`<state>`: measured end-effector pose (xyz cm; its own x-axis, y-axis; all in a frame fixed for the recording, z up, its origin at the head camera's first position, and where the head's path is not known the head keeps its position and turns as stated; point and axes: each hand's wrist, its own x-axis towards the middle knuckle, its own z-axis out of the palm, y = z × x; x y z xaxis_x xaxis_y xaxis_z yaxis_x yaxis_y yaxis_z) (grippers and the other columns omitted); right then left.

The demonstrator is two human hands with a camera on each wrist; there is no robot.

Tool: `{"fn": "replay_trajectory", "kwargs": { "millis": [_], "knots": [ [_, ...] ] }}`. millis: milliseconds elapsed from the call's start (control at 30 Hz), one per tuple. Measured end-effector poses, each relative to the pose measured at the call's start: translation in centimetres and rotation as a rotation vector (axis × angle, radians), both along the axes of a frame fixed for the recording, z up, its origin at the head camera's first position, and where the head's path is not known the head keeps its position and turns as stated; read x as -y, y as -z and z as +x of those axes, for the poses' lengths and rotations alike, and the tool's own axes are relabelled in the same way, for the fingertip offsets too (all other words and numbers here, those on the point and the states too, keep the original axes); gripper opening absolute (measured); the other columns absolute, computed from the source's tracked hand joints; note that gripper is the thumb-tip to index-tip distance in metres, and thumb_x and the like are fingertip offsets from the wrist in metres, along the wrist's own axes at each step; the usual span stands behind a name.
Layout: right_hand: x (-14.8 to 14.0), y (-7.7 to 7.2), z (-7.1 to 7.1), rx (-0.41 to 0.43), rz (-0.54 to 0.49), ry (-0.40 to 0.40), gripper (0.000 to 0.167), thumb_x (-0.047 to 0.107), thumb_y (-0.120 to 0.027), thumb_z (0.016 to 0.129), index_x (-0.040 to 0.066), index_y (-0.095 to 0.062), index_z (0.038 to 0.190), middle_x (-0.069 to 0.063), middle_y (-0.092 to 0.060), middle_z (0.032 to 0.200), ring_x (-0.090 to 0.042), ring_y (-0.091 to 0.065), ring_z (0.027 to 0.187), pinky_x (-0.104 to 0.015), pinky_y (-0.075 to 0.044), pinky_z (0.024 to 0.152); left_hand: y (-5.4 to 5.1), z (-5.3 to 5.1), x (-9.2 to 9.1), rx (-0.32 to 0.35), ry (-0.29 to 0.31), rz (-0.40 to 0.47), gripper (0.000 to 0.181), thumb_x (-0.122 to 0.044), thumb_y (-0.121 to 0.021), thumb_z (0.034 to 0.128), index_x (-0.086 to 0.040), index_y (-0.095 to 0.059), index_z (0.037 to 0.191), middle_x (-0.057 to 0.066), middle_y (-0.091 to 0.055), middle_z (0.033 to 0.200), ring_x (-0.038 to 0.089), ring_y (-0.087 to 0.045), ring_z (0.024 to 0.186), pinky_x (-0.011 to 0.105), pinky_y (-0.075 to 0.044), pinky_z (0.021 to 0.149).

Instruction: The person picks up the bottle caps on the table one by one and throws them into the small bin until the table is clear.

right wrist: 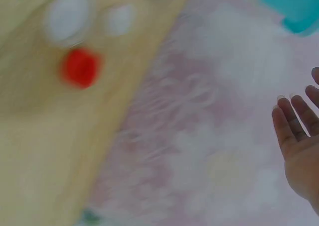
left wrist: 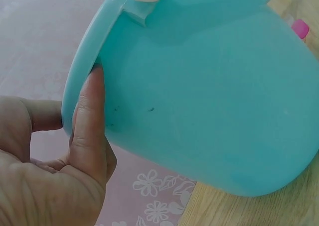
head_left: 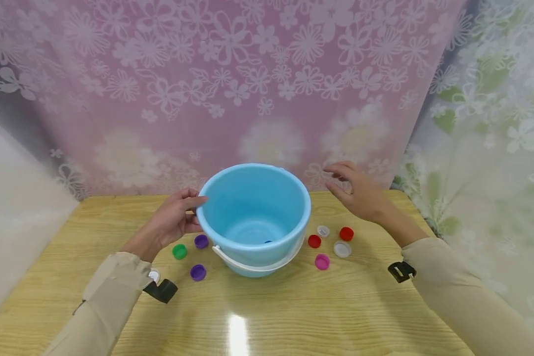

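A light blue bucket (head_left: 253, 254) with a white handle (head_left: 267, 268) stands at the middle of the wooden table, its mouth facing the head camera. My left hand (head_left: 174, 217) pinches its rim on the left side; in the left wrist view the hand (left wrist: 82, 151) has its thumb and fingers on either side of the rim of the bucket (left wrist: 209, 96). A small dark blue thing (head_left: 268, 242) shows at the bucket's bottom, mostly hidden by the near wall. My right hand (head_left: 360, 193) is in the air right of the bucket, fingers loosely extended, holding nothing.
Right of the bucket lie red (head_left: 346, 234), white (head_left: 342, 249) and pink (head_left: 322, 262) caps. To its left are purple (head_left: 198, 272) and green (head_left: 179, 251) caps, and a white one (head_left: 154, 275) by the left sleeve. A flowered curtain (head_left: 231, 99) hangs behind the table (head_left: 285, 316).
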<state>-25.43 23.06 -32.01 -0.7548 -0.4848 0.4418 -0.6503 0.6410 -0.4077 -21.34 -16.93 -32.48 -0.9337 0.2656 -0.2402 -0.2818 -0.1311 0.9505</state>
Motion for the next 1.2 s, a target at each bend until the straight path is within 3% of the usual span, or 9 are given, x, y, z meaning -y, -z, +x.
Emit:
{"fn": "replay_trajectory", "kwargs": {
  "millis": [167,367,533,700,867,1200],
  "knots": [
    [-4.0,3.4,-0.3,0.179,0.113,0.079,0.041,0.018,-0.057,0.098,0.001,-0.049,0.134,-0.019,-0.046,0.129,-0.039,-0.054,0.109,-0.053,-0.049,0.09,-0.1,0.2,0.1,-0.002,-0.002,0.017,0.019,-0.015,-0.052,0.0994,-0.004,-0.038,0.107,0.007,-0.048,0.077,0.013,-0.058,0.05,0.031,-0.059,0.058],
    [-6.9,7.1,0.0,0.35,0.192,0.038,0.04,0.018,-0.058,0.097,0.001,-0.05,0.133,-0.021,-0.044,0.133,-0.04,-0.052,0.111,-0.053,-0.049,0.088,-0.1,0.2,0.0,-0.003,0.005,0.03,0.019,-0.016,-0.053,0.0992,-0.004,-0.04,0.107,0.011,-0.05,0.085,0.015,-0.059,0.051,0.031,-0.059,0.059],
    [-7.7,8.7,0.3,0.436,0.21,-0.008,0.039,0.009,-0.06,0.094,-0.002,-0.05,0.131,-0.025,-0.04,0.135,-0.043,-0.05,0.113,-0.056,-0.048,0.089,-0.1,0.1,0.1,-0.005,0.011,0.046,0.018,-0.015,-0.052,0.0995,-0.003,-0.04,0.106,0.012,-0.05,0.088,0.015,-0.059,0.051,0.03,-0.059,0.059],
    [-7.6,9.5,0.4,0.463,0.23,-0.02,0.042,0.011,-0.064,0.092,-0.003,-0.051,0.13,-0.025,-0.041,0.133,-0.039,-0.052,0.11,-0.053,-0.048,0.089,-0.1,0.2,0.2,-0.007,0.004,0.056,0.018,-0.014,-0.053,0.0992,-0.004,-0.04,0.106,0.01,-0.049,0.084,0.013,-0.056,0.05,0.029,-0.059,0.058],
    [-7.5,10.3,0.3,0.419,0.272,0.007,0.04,0.013,-0.067,0.09,-0.002,-0.056,0.126,-0.022,-0.049,0.124,-0.031,-0.055,0.101,-0.045,-0.051,0.083,0.0,0.3,0.1,-0.008,0.006,0.054,0.021,-0.015,-0.054,0.0985,-0.002,-0.04,0.107,0.01,-0.05,0.083,0.012,-0.056,0.05,0.029,-0.059,0.059],
    [-7.0,10.8,0.2,0.412,0.254,-0.02,0.031,0.006,-0.067,0.089,-0.002,-0.06,0.118,-0.015,-0.057,0.111,-0.03,-0.058,0.097,-0.044,-0.053,0.082,0.0,0.3,0.1,0.004,-0.005,0.05,0.019,-0.015,-0.052,0.0995,-0.003,-0.04,0.109,0.011,-0.05,0.084,0.012,-0.056,0.05,0.029,-0.059,0.058]
  ]
}}
